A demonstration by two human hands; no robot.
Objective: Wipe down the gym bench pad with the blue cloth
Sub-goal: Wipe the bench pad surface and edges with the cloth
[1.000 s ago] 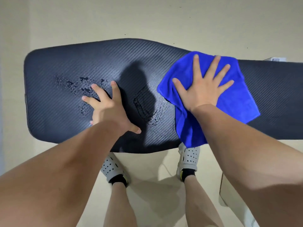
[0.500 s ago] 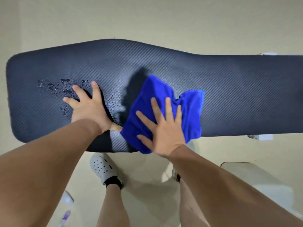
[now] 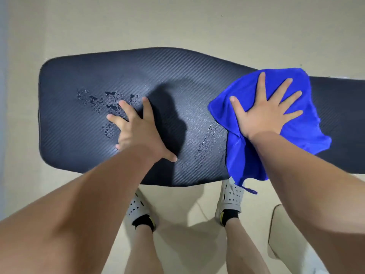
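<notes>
Fingers (image 3: 264, 84) of the right hand (image 3: 262, 113) are spread wide and pressed flat on the blue cloth (image 3: 296, 133), palm down, pinning it to the bench pad (image 3: 98, 80) rather than gripping it. The cloth lies under and around that hand on the right part of the pad, rumpled, its near edge hanging over the pad's front side with a small loop dangling above a white shoe (image 3: 231, 196). The left hand (image 3: 138, 131) rests open on the pad's left half, holding nothing, fingers splayed at the edge of a patch of water drops (image 3: 98, 99). The pad is dark with a fine ribbed weave; faint wet streaks (image 3: 207, 147) show between the hands.
</notes>
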